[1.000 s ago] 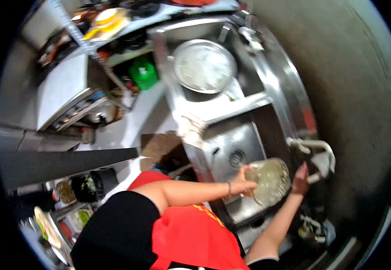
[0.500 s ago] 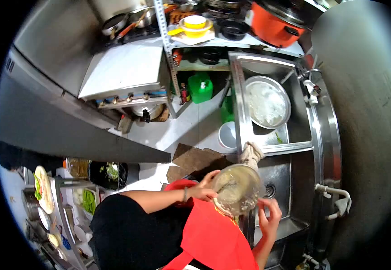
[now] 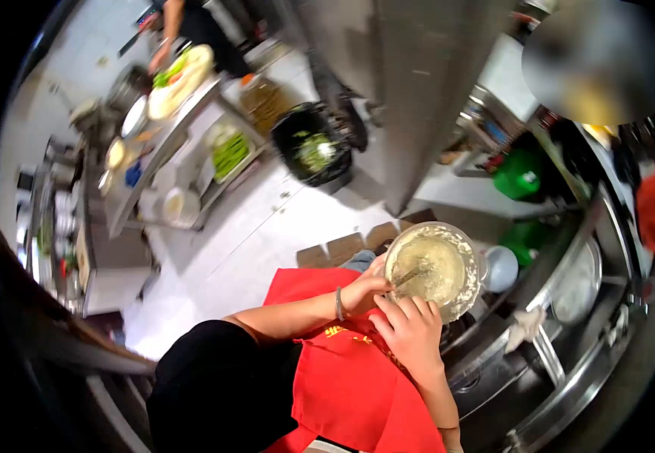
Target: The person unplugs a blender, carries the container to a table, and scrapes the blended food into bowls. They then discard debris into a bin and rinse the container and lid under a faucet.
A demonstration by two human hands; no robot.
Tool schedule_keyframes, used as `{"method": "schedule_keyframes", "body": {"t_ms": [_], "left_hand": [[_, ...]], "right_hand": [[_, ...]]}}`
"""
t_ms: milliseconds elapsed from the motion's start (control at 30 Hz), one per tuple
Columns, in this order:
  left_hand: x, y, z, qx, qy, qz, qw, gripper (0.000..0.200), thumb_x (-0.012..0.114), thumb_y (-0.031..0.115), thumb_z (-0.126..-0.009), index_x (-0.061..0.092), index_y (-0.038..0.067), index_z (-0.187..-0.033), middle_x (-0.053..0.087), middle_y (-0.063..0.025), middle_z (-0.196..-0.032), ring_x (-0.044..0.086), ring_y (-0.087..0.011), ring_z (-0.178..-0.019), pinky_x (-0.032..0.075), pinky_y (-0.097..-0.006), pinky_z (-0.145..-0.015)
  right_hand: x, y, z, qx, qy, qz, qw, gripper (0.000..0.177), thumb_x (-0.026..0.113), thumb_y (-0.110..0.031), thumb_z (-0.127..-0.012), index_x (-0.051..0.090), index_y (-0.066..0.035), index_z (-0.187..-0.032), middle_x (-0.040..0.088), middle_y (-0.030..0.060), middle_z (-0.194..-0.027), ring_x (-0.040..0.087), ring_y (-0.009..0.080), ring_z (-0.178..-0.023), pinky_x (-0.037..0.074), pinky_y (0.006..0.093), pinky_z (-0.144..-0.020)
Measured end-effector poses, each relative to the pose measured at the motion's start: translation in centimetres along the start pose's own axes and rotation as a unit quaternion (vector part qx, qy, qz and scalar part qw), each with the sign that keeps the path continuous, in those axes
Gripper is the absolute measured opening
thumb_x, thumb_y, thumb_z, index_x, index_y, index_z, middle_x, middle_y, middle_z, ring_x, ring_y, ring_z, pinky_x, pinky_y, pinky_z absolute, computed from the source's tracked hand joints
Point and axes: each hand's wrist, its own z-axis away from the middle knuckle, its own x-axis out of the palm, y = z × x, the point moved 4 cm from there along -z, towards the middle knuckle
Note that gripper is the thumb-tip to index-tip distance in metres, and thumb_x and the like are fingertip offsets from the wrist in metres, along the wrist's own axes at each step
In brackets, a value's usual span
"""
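In front of the red apron is a round bowl [image 3: 475, 257] of pale, wet batter, with bits stuck along its inner wall. A thin utensil [image 3: 409, 277] leans in the batter; its kind is not clear. My left hand [image 3: 365, 294], with a bracelet at the wrist, grips the bowl's left side, its thumb at the rim beside the utensil's handle. My right hand [image 3: 414, 328] is at the near rim, its fingers bent over the edge and closed on it. The undersides of the fingers on both hands are hidden.
A metal sink [image 3: 486, 385] with a cloth [image 3: 525, 330] on its edge lies to the right. A black-lined bin [image 3: 312, 147] holds green scraps. At the upper left, another person's hand [image 3: 160, 57] is near a counter with bread and lettuce. A steel cabinet [image 3: 433, 90] stands ahead.
My view has swung left, away from the sink, and the bowl has come along. My right hand has moved from the bowl's right side to its near rim.
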Motion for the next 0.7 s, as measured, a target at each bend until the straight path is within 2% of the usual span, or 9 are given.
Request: {"method": "schedule_keyframes", "body": {"t_ms": [133,200,267,300,400,533,600,667,700], "left_hand": [[-6.0,5.3,5.6,0.066,0.061,-0.022,0.996,0.073,0.048,0.003,-0.069,0.015,0.010,-0.134,0.030,-0.0082,-0.130,0.032,-0.0183,-0.119,0.028,-0.0323,-0.098],[-7.8,7.3,7.7,0.088,0.087,0.013,0.992,0.074,0.048,0.002,-0.069,0.014,0.011,-0.134,0.029,-0.0079,-0.131,0.031,-0.0190,-0.119,0.027,-0.0326,-0.099],[-11.3,10.0,10.2,0.119,0.078,0.054,0.988,0.075,0.046,-0.004,-0.070,0.013,0.013,-0.136,0.026,-0.0061,-0.132,0.026,-0.0195,-0.123,0.029,-0.0325,-0.097],[-12.7,11.3,11.4,0.103,0.102,0.105,0.984,0.076,0.047,-0.003,-0.071,0.012,0.015,-0.136,0.024,-0.0058,-0.133,0.024,-0.0206,-0.124,0.027,-0.0345,-0.099],[-18.4,16.4,14.3,0.156,0.112,0.102,0.976,0.077,0.049,0.000,-0.071,0.011,0.016,-0.136,0.023,-0.0057,-0.134,0.023,-0.0213,-0.125,0.025,-0.0353,-0.100],[-24.1,21.4,18.1,0.259,0.167,0.082,0.948,0.075,0.047,0.000,-0.070,0.011,0.012,-0.135,0.025,-0.0087,-0.134,0.025,-0.0221,-0.125,0.024,-0.0332,-0.100],[-26.5,23.8,20.2,0.276,0.201,0.094,0.935,0.075,0.045,-0.002,-0.069,0.011,0.010,-0.135,0.026,-0.0109,-0.133,0.027,-0.0229,-0.124,0.025,-0.0329,-0.101],[-28.8,25.3,22.0,0.320,0.201,0.196,0.905,0.075,0.045,-0.003,-0.070,0.011,0.010,-0.135,0.027,-0.0126,-0.132,0.030,-0.0247,-0.122,0.032,-0.0354,-0.098],[-29.6,26.5,23.2,0.354,0.206,0.230,0.883,0.075,0.046,-0.004,-0.069,0.011,0.011,-0.134,0.028,-0.0143,-0.131,0.034,-0.0266,-0.120,0.040,-0.0376,-0.093]], "right_hand": [[6.7,-4.9,-5.5,-0.071,-0.073,-0.076,0.992,0.018,0.064,-0.017,-0.069,0.062,-0.010,-0.085,0.050,0.0015,-0.067,0.050,0.0171,-0.064,0.035,0.0309,-0.057],[8.9,-6.2,-8.1,-0.107,-0.100,-0.092,0.985,0.015,0.063,-0.015,-0.069,0.061,-0.010,-0.084,0.050,0.0016,-0.067,0.050,0.0167,-0.064,0.035,0.0308,-0.057],[13.0,-8.6,-10.6,-0.174,-0.171,-0.100,0.965,0.009,0.062,-0.014,-0.068,0.059,-0.010,-0.076,0.048,0.0010,-0.066,0.049,0.0160,-0.064,0.035,0.0306,-0.057],[14.7,-9.8,-12.0,-0.207,-0.191,-0.093,0.955,0.007,0.061,-0.012,-0.067,0.055,-0.011,-0.070,0.045,0.0003,-0.064,0.048,0.0156,-0.063,0.034,0.0302,-0.057],[19.9,-13.9,-18.3,-0.263,-0.216,-0.117,0.933,0.008,0.061,-0.012,-0.066,0.053,-0.012,-0.068,0.044,0.0001,-0.063,0.047,0.0154,-0.062,0.033,0.0298,-0.057],[25.8,-19.6,-24.8,-0.330,-0.230,-0.161,0.901,0.008,0.062,-0.013,-0.068,0.056,-0.011,-0.073,0.044,0.0001,-0.064,0.046,0.0154,-0.062,0.033,0.0292,-0.057],[27.8,-22.5,-28.0,-0.358,-0.260,-0.200,0.874,0.011,0.064,-0.014,-0.068,0.059,-0.011,-0.077,0.046,0.0002,-0.065,0.048,0.0157,-0.063,0.033,0.0286,-0.058],[28.8,-24.7,-31.3,-0.365,-0.237,-0.280,0.856,0.007,0.060,-0.013,-0.068,0.056,-0.012,-0.073,0.045,0.0005,-0.064,0.047,0.0145,-0.061,0.033,0.0267,-0.057],[29.6,-25.4,-32.9,-0.359,-0.267,-0.282,0.849,0.011,0.063,-0.011,-0.070,0.060,-0.010,-0.080,0.050,0.0023,-0.066,0.051,0.0170,-0.063,0.038,0.0278,-0.058]]}}
